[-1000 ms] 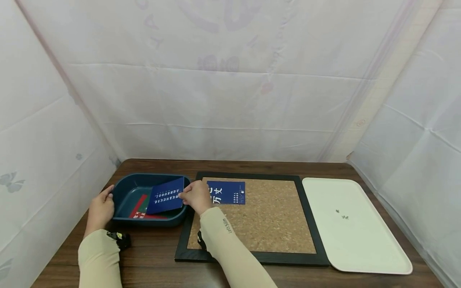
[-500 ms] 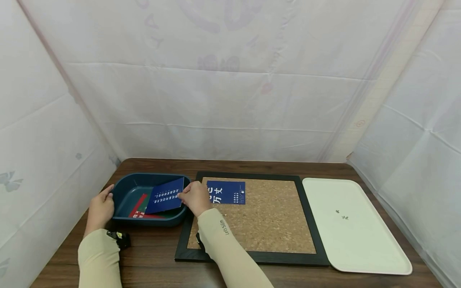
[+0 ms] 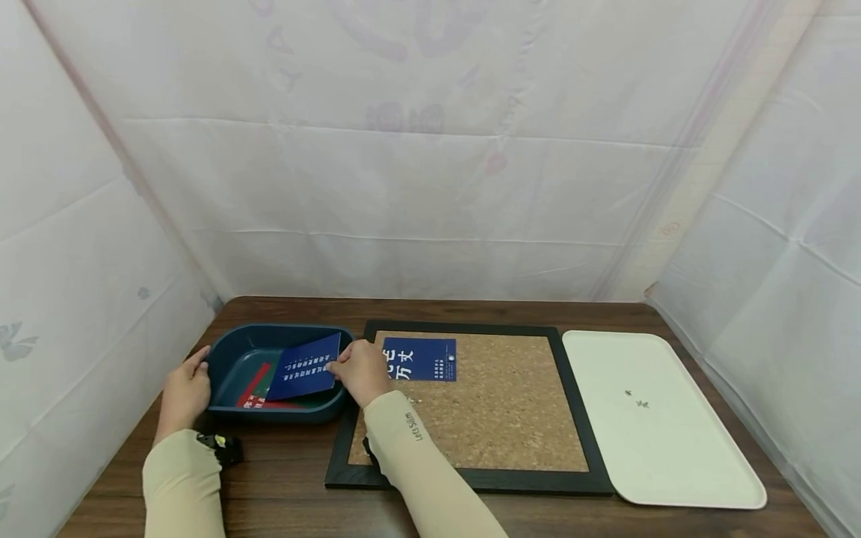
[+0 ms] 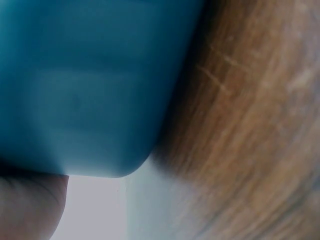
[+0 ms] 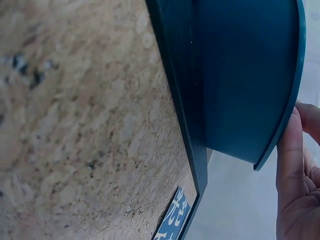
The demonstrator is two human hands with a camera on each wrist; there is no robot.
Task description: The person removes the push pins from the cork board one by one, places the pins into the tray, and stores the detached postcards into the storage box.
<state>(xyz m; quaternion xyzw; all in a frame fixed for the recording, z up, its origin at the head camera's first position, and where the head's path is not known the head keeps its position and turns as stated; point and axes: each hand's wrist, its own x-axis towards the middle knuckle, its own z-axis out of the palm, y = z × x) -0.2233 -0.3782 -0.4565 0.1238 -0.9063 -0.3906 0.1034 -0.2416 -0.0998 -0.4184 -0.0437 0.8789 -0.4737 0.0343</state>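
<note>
A dark teal plastic basin (image 3: 232, 366) sits on the left of the table. My left hand (image 3: 184, 392) grips its left rim; in the left wrist view only part of that hand (image 4: 30, 207) shows beside the basin wall (image 4: 85, 100). At the right rim my right hand (image 3: 366, 371) pinches the right edge of a blue card (image 3: 303, 368) with white writing. That card lies tilted inside the basin, over red and green cards (image 3: 257, 388). In the right wrist view the thumb and fingers (image 5: 292, 170) are by the basin's rim, which hides the card.
A cork board (image 3: 501, 403) in a black frame lies right of the basin, under my right forearm. Another blue card (image 3: 424, 359) rests on its upper left. Further right is a cream tray (image 3: 673, 441) with small leaf marks. White sheeting (image 3: 430, 194) surrounds the table.
My right hand has shifted slightly left, and the pinched blue card has slid a little left with it. The left hand keeps its place on the basin.
</note>
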